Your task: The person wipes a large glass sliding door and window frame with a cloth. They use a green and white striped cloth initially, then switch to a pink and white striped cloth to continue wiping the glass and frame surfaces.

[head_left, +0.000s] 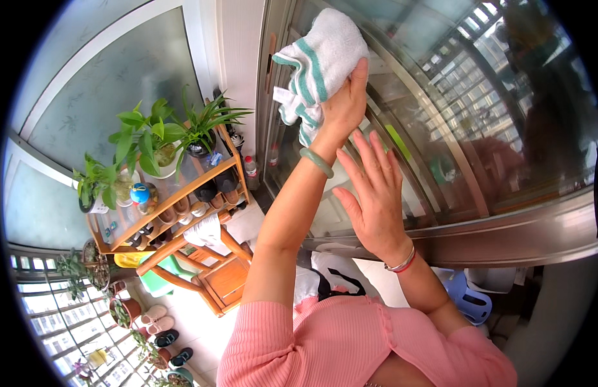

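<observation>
The metal-framed glass panel (467, 116) is crossed by reflections, so cleaned and uncleaned areas cannot be told apart; its broad stretch to the right of the hands is not covered by any cloth and may, at a guess, be left to do. To the left of the glass panel, a wooden rack (205, 178) is set, and to its lower left a wooden chair (218, 284); neither is being touched. Over the upper left part of the glass panel, the white cloth (338, 45) with green stripes is held bunched, apparently against the surface, so wiping is judged to be under way rather than finished. The cloth is gripped by the left hand (344, 108), its thumb showing and its other fingers largely hidden. Nothing is held by the right hand (379, 201), its fingers spread before the glass panel; whether contact is made cannot be told.
</observation>
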### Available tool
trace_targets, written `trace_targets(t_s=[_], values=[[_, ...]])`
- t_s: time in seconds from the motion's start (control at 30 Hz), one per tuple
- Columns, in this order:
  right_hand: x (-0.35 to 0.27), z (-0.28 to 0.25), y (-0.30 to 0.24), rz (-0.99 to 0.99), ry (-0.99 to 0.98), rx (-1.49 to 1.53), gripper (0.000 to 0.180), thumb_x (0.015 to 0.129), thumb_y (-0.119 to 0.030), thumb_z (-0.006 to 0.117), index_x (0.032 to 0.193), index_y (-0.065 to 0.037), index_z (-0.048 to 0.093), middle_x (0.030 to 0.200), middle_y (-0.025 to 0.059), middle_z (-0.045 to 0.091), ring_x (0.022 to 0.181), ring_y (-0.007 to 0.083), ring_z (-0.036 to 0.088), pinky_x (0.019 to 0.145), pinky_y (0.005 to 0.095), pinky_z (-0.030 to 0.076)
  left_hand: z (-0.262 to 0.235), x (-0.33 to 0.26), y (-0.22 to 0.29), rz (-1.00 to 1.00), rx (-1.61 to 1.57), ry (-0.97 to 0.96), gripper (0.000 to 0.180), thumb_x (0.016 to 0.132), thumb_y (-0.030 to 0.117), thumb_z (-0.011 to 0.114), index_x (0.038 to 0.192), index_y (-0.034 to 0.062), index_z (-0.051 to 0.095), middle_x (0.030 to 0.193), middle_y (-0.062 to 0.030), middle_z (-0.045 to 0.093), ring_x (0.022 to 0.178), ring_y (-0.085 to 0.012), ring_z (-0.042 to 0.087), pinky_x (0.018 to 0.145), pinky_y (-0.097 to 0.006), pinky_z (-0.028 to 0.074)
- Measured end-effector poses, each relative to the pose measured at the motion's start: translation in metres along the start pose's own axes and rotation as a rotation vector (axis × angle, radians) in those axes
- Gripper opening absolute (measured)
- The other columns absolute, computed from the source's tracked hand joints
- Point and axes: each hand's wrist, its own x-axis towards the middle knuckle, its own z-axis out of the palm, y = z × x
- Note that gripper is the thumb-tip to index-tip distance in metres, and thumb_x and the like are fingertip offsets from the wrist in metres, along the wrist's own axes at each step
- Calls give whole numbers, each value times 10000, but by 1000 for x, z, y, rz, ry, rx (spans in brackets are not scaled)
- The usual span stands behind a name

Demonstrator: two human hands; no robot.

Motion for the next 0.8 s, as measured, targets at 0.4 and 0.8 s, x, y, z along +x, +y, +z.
trace_targets(t_s=[0.4,0.8], values=[[-56,22,3,-4,-225,189,536,951,-298,616,1389,-12,503,1545,182,361,1458,379,285,1134,515,300,-29,-39,-154,-382,-94,303,809,1033,599,282,1384,-103,477,1451,-254,488,1376,-344,431,1156,-350,279],[-60,69,-6,18,-328,316,585,923,-185,643,1443,-13,438,1568,198,321,1450,394,303,1142,488,288,20,-349,-171,-1041,-106,193,772,1019,593,333,1115,-116,624,1170,-287,642,1175,-358,569,1014,-400,408]])
